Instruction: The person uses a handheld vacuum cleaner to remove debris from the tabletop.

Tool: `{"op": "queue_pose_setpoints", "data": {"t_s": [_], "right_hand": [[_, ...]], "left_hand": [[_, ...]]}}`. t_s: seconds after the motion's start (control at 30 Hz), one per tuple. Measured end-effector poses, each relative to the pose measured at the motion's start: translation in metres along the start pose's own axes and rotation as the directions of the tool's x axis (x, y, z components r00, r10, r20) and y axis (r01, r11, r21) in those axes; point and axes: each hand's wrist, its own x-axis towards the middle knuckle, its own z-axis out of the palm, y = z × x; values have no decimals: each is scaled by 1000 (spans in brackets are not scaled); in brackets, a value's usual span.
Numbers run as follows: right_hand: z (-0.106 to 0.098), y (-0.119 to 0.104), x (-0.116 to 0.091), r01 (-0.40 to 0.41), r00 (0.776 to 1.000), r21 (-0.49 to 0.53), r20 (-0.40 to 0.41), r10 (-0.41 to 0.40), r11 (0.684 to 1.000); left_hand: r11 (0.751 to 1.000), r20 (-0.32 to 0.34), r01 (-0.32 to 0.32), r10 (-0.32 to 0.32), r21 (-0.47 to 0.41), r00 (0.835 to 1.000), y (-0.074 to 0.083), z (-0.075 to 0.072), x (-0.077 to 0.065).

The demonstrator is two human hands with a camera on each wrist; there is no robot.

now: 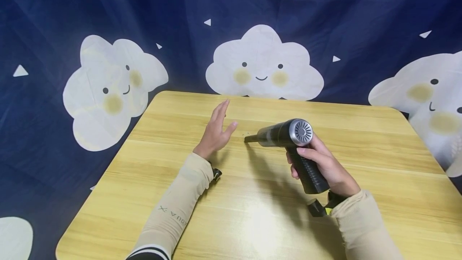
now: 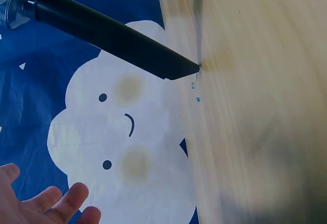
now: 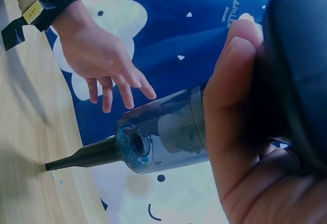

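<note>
My right hand [image 1: 328, 165] grips the black handle of a handheld vacuum cleaner [image 1: 278, 135], fingers curled round it and thumb near the silver vented end. Its narrow nozzle [image 3: 87, 153] points left and down, the tip right at the tabletop. Through the clear dust cup [image 3: 161, 134] blue bits and a pale filter show in the right wrist view. Beside the nozzle tip lie a few tiny blue scraps [image 2: 197, 99]. To the left of the nozzle my left hand [image 1: 215, 132] is held over the table with fingers extended, holding nothing.
The light wooden table [image 1: 151, 196] has rounded far corners. Behind it hangs a dark blue curtain [image 1: 180, 3] printed with smiling white clouds and small triangles. Both wrists wear dark straps with small devices, over beige sleeves.
</note>
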Motion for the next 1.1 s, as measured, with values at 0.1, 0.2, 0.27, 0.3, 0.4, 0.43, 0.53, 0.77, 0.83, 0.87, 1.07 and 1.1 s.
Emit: {"op": "queue_pose_setpoints", "data": {"t_s": [0.1, 0.2, 0.27, 0.3, 0.4, 0.43, 0.53, 0.77, 0.83, 0.87, 1.07, 1.1], "right_hand": [[0, 0, 0, 6, 1000, -11, -1, -6, 1000], [-1, 0, 0, 14, 1000, -21, 4, -13, 1000], [-1, -1, 0, 17, 1000, -26, 6, -17, 1000], [-1, -1, 0, 19, 1000, -29, 8, -19, 999], [-1, -1, 0, 24, 1000, -33, 7, -24, 999], [-1, -1, 0, 25, 1000, -31, 5, -24, 999], [-2, -1, 0, 23, 1000, -25, -2, -23, 999], [-3, 0, 1, 15, 1000, -16, -18, -15, 1000], [-4, 0, 1, 19, 1000, -11, -18, -20, 1000], [-4, 0, 1, 22, 1000, -5, -18, -22, 1000], [-5, -1, 2, 21, 1000, 20, -20, -20, 1000], [-5, -1, 2, 21, 1000, 19, -20, -20, 1000]], "left_hand": [[1000, -10, 4, -4, -26, 1000, 1, 1, -1], [999, -34, 11, -12, -39, 999, 1, 2, -1], [999, -45, 14, -16, -35, 999, 1, 3, -1], [999, -45, 17, -19, -33, 999, 1, 3, -2], [999, -37, 21, -22, -32, 999, 0, 3, -2], [999, -34, 23, -24, -30, 999, 0, 3, -2], [999, -38, 25, -26, -26, 999, -1, 2, -1], [999, -67, -24, 26, 33, 997, 1, 0, -1], [996, -75, -55, 59, 64, 995, 1, 0, 0], [994, -80, -70, 77, 86, 994, 1, 0, 0], [977, -75, -130, 144, 171, 987, 0, 0, 0], [976, -72, -130, 144, 174, 987, -1, 1, 0]]}}
